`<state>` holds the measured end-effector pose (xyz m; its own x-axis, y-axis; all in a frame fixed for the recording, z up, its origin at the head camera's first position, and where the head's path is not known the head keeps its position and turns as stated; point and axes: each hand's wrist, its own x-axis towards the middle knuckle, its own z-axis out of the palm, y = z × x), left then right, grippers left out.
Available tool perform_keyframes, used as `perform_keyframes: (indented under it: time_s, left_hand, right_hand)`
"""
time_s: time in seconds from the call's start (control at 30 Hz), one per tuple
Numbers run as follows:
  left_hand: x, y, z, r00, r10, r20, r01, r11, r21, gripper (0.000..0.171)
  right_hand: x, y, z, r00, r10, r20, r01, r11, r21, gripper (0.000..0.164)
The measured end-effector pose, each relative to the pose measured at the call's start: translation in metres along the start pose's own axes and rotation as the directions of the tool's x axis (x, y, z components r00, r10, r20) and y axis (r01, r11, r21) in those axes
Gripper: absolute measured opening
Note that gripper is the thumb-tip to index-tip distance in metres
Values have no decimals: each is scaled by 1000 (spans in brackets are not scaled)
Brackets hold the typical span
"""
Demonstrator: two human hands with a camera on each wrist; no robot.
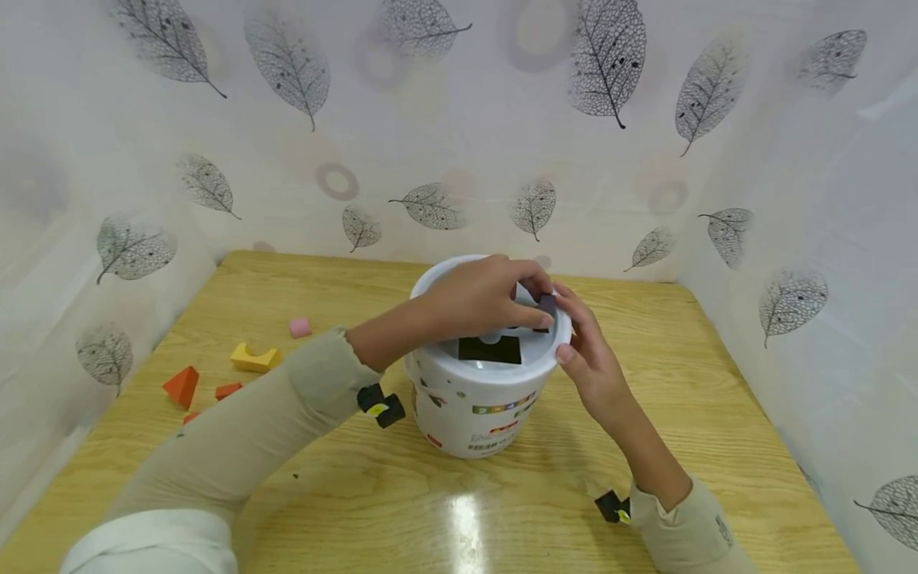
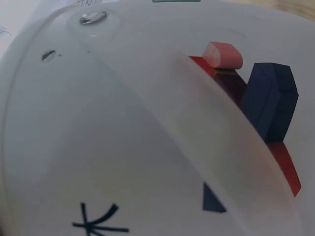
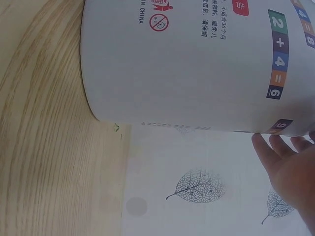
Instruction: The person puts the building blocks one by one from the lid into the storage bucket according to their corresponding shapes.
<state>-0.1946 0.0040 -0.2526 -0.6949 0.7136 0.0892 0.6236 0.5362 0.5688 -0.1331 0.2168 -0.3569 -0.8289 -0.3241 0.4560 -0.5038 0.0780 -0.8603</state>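
Note:
A white lidded bucket (image 1: 459, 406) with printed sums stands upright on the table. Over its lid, my left hand (image 1: 476, 299) reaches across, and its thumb and fingers pinch a dark block (image 1: 547, 309) near the right rim. Part of that block is hidden by the fingers. A dark notched cutout (image 1: 491, 349) shows in the lid just below this hand. On the bucket's right side, my right hand (image 1: 595, 371) rests its fingers and thumb against the rim. The right wrist view shows its fingers (image 3: 268, 152) touching the printed wall; the left wrist view has only the bucket's side.
Left of the bucket lie a pink cylinder (image 1: 300, 327), a yellow arch block (image 1: 256, 358), an orange triangular block (image 1: 182, 387) and small red-orange pieces (image 1: 228, 391) partly behind the left sleeve. Leaf-patterned sheeting (image 1: 445, 143) rises behind the wooden table (image 1: 373, 502) and along both sides.

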Motion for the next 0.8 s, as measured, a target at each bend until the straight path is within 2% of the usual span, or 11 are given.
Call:
perform_keyframes:
  time_s: [0.33,0.67,0.8]
  left_hand:
    - [-1,2,2,1000,-27,0,27,999,25,39]
    - [-4,0,0,1000,-15,0,15,999,31,41]
    - [-9,-4,-4,998,-56,-15,56,998,19,37]
  right_hand:
    - [-1,0,-2,1000,25,5,-25,999,-36,55]
    - [-1,-2,-1,1000,19,-9,-19,999,-41,54]
    - [-1,-2,-2,1000,10,-9,-11,999,-39,54]
